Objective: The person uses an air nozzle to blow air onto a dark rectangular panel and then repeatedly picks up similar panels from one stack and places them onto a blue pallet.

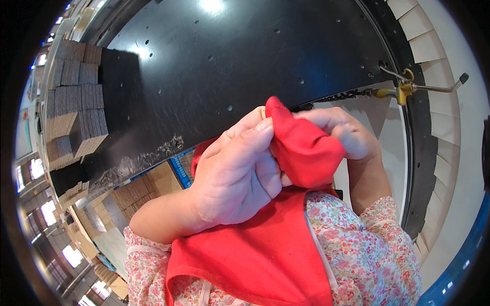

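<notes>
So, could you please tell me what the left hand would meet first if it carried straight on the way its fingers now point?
Probably the bunched red cloth: the left hand already pinches it, fingers aimed up-right toward the right hand just behind it.

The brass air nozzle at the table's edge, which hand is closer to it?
Right. The right hand, gripping the red cloth, sits just below-left of the brass nozzle; the left hand is farther left.

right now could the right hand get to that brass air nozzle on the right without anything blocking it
Probably yes: the right hand sits just below-left of the brass nozzle, with open black table between, but both it and the left hand grip the red cloth.
</notes>
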The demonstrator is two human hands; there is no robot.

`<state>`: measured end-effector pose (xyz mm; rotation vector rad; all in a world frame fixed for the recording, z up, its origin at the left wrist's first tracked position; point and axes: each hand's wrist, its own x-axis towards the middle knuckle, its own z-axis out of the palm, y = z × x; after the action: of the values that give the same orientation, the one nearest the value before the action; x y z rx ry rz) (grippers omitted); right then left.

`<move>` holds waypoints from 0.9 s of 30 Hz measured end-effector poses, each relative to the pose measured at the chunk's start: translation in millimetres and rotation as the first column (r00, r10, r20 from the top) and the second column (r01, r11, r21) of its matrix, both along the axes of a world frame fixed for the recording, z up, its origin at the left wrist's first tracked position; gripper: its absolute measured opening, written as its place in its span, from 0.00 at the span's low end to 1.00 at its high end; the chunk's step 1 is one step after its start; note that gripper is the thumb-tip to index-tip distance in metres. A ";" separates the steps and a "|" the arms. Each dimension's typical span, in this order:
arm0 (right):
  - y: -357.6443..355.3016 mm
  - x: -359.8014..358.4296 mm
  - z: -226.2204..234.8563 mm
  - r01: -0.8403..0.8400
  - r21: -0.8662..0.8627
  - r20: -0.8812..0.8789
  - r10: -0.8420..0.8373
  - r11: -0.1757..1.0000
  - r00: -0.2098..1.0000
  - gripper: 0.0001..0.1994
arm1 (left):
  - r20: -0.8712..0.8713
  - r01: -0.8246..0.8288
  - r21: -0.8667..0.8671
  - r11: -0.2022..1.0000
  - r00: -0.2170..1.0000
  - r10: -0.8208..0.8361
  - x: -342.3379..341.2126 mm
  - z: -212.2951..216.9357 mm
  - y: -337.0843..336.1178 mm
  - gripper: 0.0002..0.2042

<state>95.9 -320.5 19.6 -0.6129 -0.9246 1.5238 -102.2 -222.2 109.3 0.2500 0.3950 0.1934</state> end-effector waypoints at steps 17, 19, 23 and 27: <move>44.2 -21.3 85.7 0.377 -0.185 -0.194 -0.409 0.908 0.892 0.23 | -0.101 0.354 0.439 0.826 0.933 -0.346 2.0 37.8 18.0 0.15; 41.8 -12.6 60.9 0.224 -0.055 -0.265 -0.231 0.973 0.936 0.24 | -0.068 0.253 0.338 0.906 0.967 -0.245 -2.6 42.6 19.4 0.18; 27.7 -7.3 39.9 0.117 0.145 -0.307 -0.067 0.983 0.949 0.27 | -0.096 0.146 0.290 0.946 0.988 -0.123 -15.1 37.0 8.6 0.19; 32.2 -20.9 52.6 0.172 0.456 -0.539 0.117 0.873 0.834 0.16 | -0.103 0.097 0.425 0.900 0.993 -0.059 -22.3 30.1 -0.7 0.17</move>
<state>75.0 -288.4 72.2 0.1908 -0.7881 1.2567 -124.5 -222.9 139.4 0.7120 0.4262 0.1897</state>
